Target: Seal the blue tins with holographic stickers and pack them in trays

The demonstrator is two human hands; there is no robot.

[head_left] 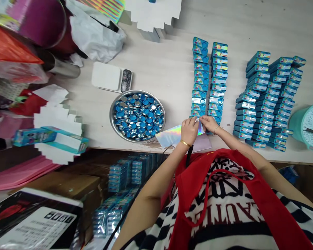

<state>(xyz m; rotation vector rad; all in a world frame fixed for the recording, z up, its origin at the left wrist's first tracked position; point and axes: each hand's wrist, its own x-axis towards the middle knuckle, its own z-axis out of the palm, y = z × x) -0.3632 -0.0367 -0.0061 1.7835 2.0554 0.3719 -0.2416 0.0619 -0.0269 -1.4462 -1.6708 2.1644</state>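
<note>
At the lower centre of the frame we see the left hand and right hand pinching a holographic sticker sheet between them, at the near tabletop edge. Just left stands a metal bowl of blue caps; rows of small blue boxes run above the hands.
</note>
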